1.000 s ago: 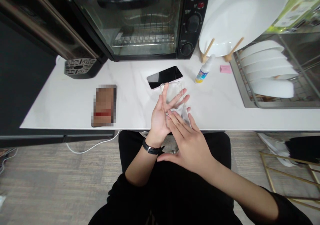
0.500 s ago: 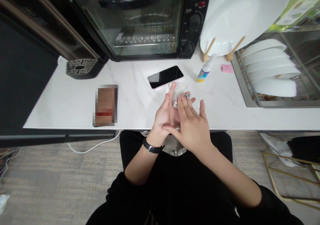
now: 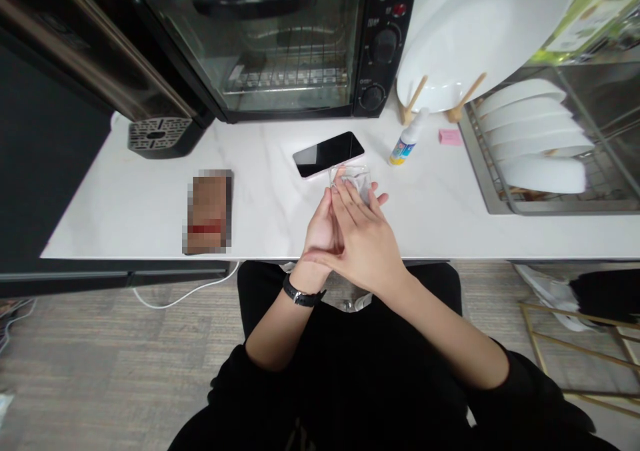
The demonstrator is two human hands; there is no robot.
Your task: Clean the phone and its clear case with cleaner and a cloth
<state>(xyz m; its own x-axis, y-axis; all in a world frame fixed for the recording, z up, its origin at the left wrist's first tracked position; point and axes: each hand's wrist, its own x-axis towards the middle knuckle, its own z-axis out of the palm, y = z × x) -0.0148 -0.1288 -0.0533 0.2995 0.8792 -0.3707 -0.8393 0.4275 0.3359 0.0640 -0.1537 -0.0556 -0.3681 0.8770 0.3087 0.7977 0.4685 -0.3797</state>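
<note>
**Clear case (image 3: 362, 171) held above the counter (image 3: 265, 211)**

In the head view, your left hand (image 3: 320, 232) is turned palm up, partly open, holding the clear case from underneath, with the thumb up along its side. Your right hand (image 3: 369, 239) lies over it, flat, fingers stretched out, pressing a crumpled white wipe (image 3: 363, 185) onto the case; whether the wipe is cloth or paper, you cannot tell. Your right palm hides the case's lower part.

Just beyond your fingertips lies a phone (image 3: 329, 155), dark screen up. Farther out and to the right of your hands stands a spray bottle (image 3: 403, 148), with a pink piece (image 3: 451, 137) past it. Well to the left of your hands is a blurred brown item (image 3: 206, 204). A toaster oven (image 3: 280, 57) stands beyond the phone, and stacked white dishes (image 3: 537, 127) sit well to your right.
</note>
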